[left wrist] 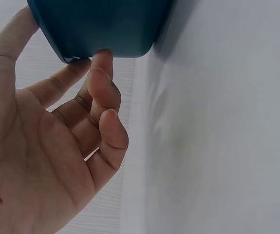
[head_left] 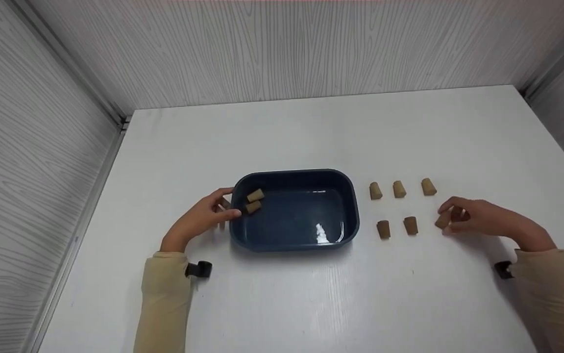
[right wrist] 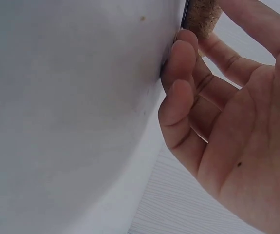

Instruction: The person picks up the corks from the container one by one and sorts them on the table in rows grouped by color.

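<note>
A dark blue rectangular tub (head_left: 295, 245) stands on the white table, with two corks (head_left: 256, 195) lying at its left end. At its left side my left hand (head_left: 196, 223) grips the wall, thumb over the rim and fingers outside. The left wrist view shows fingertips against the tub's outer side (left wrist: 96, 29). To the right of the tub, my right hand (head_left: 490, 218) pinches a cork (head_left: 443, 220) between thumb and fingers, close over the table. Only part of that cork (right wrist: 202, 18) shows in the right wrist view, at the fingertips.
Several tapered corks stand between the tub and my right hand: three lighter ones in a back row (head_left: 399, 189) and two darker ones in front (head_left: 410, 225). Wood-grain panels (head_left: 311, 49) border the white table (head_left: 286, 304) at the back and sides.
</note>
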`<state>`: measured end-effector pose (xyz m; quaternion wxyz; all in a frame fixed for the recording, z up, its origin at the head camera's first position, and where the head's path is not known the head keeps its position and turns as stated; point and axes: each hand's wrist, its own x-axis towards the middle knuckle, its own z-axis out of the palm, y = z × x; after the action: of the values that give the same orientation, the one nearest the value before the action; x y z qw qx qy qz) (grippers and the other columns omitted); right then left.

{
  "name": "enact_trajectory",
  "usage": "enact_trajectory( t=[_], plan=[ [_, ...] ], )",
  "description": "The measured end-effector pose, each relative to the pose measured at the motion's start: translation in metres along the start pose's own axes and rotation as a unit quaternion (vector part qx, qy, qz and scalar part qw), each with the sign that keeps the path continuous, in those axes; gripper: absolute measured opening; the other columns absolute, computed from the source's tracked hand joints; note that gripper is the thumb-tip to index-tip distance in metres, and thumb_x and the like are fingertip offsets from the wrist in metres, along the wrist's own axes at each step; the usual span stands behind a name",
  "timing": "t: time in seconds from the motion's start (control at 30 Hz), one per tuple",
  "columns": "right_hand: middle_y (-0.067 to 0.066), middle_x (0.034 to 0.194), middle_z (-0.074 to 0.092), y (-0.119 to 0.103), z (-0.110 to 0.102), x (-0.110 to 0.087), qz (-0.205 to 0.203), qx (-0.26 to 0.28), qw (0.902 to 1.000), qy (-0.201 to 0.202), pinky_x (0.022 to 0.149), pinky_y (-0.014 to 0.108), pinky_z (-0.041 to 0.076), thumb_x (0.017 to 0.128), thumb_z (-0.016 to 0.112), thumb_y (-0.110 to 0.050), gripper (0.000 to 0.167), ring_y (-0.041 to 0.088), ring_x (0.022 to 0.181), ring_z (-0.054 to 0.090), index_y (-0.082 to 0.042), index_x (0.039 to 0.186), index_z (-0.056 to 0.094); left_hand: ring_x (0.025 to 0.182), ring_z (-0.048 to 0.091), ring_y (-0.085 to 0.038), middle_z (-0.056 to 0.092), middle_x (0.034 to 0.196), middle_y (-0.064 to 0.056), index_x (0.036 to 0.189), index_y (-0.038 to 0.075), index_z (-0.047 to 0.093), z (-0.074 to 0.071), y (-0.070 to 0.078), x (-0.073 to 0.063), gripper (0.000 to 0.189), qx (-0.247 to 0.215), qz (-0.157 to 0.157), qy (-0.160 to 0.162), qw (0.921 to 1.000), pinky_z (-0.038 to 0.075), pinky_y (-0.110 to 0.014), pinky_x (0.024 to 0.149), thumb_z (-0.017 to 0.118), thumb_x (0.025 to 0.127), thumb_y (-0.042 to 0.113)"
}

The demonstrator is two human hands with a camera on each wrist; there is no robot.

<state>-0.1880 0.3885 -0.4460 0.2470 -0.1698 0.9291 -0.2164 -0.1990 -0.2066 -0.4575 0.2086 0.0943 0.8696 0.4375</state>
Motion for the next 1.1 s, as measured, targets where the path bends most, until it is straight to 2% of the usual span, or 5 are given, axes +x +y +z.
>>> enact_trajectory(
  t=[0.13,0.33,0.6,0.83,1.1],
  plan=[
    [0.002,0.099,0.058,0.0012,-0.0021,-0.0039,-0.006,0.006,0.9999,-0.006,0.076,0.025,0.045,0.087,0.072,-0.029,0.045,0.013,0.091,0.054,-0.015,0.126,0.054,0.080,0.057,-0.024,0.058,0.111,-0.012,0.147,0.021,0.039,-0.0003,0.0008,0.0015,0.068,-0.002,0.004,-0.002,1.0000,0.043,-0.033,0.069,0.066,0.089,0.045],
    [-0.002,0.100,0.060,0.0023,-0.0023,-0.0066,-0.044,0.014,0.9989,0.000,0.079,0.022,0.045,0.090,0.068,-0.018,0.038,0.002,0.090,0.051,-0.021,0.127,0.058,0.081,0.056,-0.023,0.058,0.111,-0.011,0.147,0.021,0.040,-0.0006,0.0023,0.0016,0.067,-0.001,0.003,-0.002,1.0000,0.044,-0.033,0.069,0.066,0.089,0.045],
    [0.002,0.115,0.064,-0.0015,-0.0019,-0.0027,-0.027,0.011,0.9994,0.018,0.083,0.020,0.047,0.088,0.069,-0.012,0.032,-0.006,0.098,0.052,-0.016,0.119,0.063,0.081,0.056,-0.023,0.058,0.112,-0.011,0.146,0.021,0.040,0.0002,0.0013,-0.0004,0.068,0.005,-0.003,0.003,1.0000,0.043,-0.033,0.070,0.066,0.088,0.047],
    [0.000,0.101,0.060,-0.0035,-0.0006,-0.0032,-0.005,0.025,0.9994,0.025,0.074,0.022,0.045,0.088,0.071,-0.017,0.026,0.003,0.086,0.051,-0.011,0.111,0.063,0.079,0.057,-0.023,0.058,0.111,-0.011,0.146,0.019,0.039,0.0008,0.0005,0.0004,0.070,0.005,-0.003,0.000,1.0000,0.044,-0.033,0.069,0.066,0.088,0.048],
    [0.001,0.095,0.057,-0.0036,0.0020,-0.0011,0.021,-0.006,0.9998,0.000,0.069,0.026,0.042,0.087,0.071,-0.033,0.037,0.013,0.083,0.048,-0.006,0.109,0.058,0.080,0.057,-0.023,0.057,0.111,-0.011,0.146,0.020,0.040,-0.0001,0.0017,-0.0010,0.068,0.004,-0.008,0.000,1.0000,0.044,-0.033,0.069,0.066,0.089,0.046]
  ],
)
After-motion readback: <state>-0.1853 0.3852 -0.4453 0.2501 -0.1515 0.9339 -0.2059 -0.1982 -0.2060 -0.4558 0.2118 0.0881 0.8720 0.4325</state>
